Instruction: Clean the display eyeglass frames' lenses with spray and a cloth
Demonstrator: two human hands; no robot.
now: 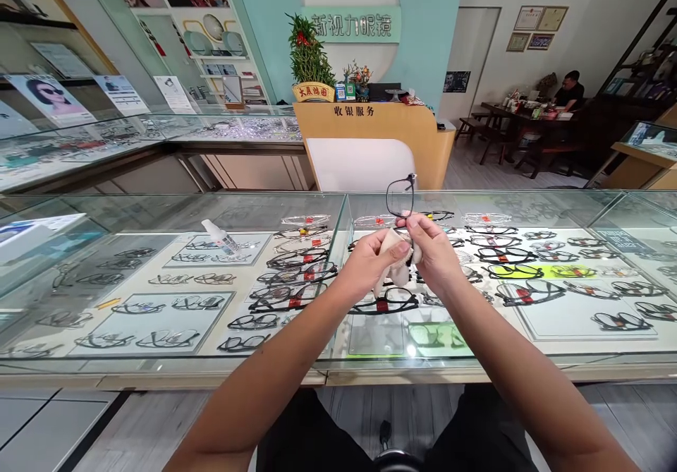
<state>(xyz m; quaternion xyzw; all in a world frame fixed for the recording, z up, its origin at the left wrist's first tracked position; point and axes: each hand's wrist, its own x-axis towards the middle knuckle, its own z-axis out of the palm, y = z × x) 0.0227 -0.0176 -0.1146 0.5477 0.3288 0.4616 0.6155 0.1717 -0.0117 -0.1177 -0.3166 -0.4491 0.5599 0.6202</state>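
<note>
Black-framed glasses [400,195] stand on end just above my hands, over the glass counter [211,359]. My right hand [434,250] pinches their lower end. My left hand [373,260], equally near, pinches a cloth [394,264] against them.

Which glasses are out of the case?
The black-rimmed pair, held up by the right hand while the left hand holds a cloth to it; every other pair lies under the counter glass.
</note>
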